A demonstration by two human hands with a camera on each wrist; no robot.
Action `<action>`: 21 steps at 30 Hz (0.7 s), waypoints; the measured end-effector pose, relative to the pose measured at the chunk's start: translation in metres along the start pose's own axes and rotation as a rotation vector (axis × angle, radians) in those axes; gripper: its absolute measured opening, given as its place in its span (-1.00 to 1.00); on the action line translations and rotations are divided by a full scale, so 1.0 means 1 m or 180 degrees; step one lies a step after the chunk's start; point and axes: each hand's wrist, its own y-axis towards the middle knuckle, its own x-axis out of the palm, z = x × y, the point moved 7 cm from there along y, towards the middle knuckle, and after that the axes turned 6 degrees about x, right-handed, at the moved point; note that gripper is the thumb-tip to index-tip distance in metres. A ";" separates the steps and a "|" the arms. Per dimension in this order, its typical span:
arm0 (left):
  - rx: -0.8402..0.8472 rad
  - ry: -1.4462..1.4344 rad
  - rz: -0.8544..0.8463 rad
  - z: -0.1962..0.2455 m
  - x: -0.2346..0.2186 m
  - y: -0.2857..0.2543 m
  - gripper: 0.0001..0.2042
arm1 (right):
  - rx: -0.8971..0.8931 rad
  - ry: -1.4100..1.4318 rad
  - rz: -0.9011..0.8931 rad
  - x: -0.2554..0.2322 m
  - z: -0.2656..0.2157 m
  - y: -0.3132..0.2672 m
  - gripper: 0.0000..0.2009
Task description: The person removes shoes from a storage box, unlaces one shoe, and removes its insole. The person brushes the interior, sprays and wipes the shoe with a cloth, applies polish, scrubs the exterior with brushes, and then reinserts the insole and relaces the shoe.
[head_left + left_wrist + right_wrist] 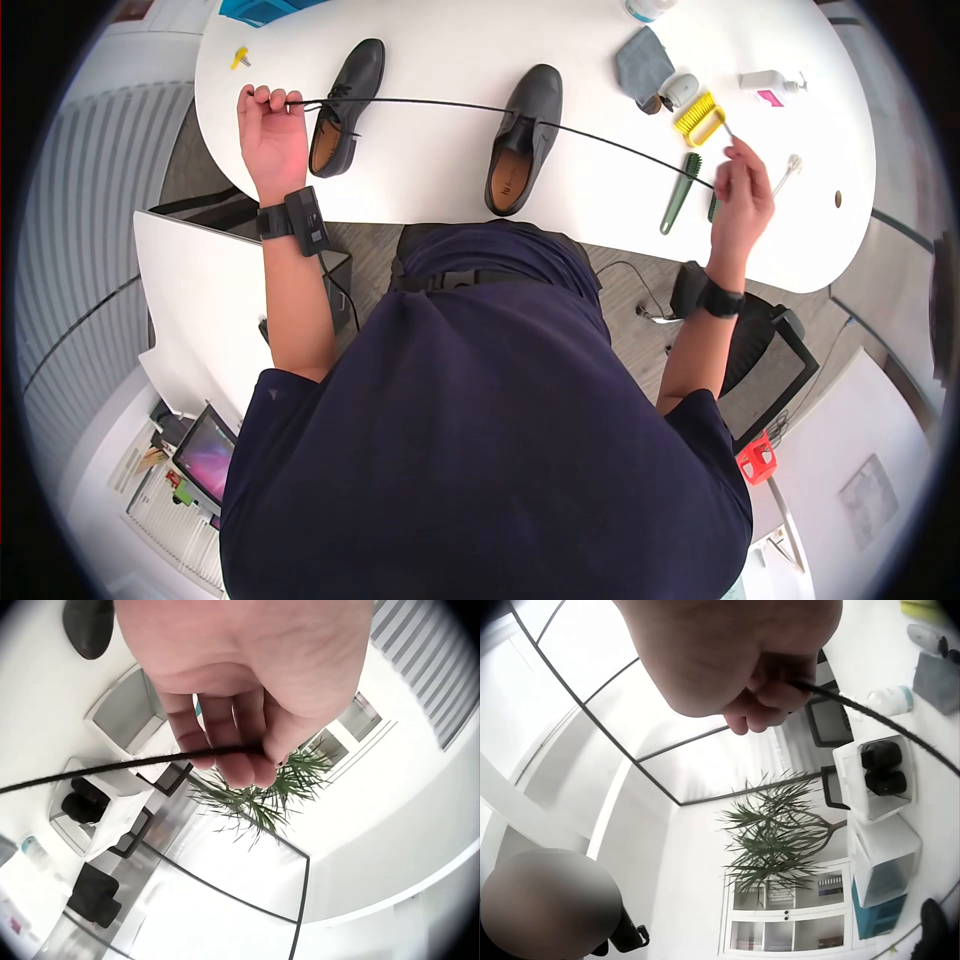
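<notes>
A long black shoelace (430, 101) stretches between my two hands, crossing over both shoes in the head view. My left hand (272, 140) pinches one end between thumb and curled fingers; in the left wrist view the lace (112, 768) runs off from those fingertips. At the other end, my right hand (743, 205) grips the lace with its fingers curled. The left black leather shoe (362, 72) lies near my left hand, tan insole showing. Between the hands stands the right black shoe (535, 95), its opening toward me.
On the white table (440, 190), a yellow brush (700, 118), a green brush (681, 195), a grey cloth (643, 66) and a white pump bottle (768, 84) lie to the right. A blue bin (262, 10) and a small yellow item (240, 58) are at the far left.
</notes>
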 end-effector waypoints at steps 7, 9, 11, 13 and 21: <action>-0.0203 0.1084 0.0523 -0.034 -0.004 -0.008 -0.81 | 0.0324 -0.1998 -0.0783 0.054 0.112 0.014 -0.75; -0.0734 0.1162 0.0103 -0.069 -0.001 -0.016 -0.79 | 0.0151 -0.1839 -0.1095 0.083 0.149 0.010 -0.76; -0.1280 0.1838 -0.0262 -0.110 0.007 -0.032 -0.76 | 0.0038 -0.1927 -0.1361 0.117 0.158 0.000 -0.77; -0.1616 0.2726 -0.0799 -0.146 0.029 -0.052 -0.71 | -0.0089 -0.1923 -0.1485 0.146 0.171 -0.006 -0.77; -0.1835 0.4516 -0.2547 -0.264 0.035 -0.088 -0.44 | 0.0055 -0.2764 -0.1435 0.187 0.195 -0.006 -0.82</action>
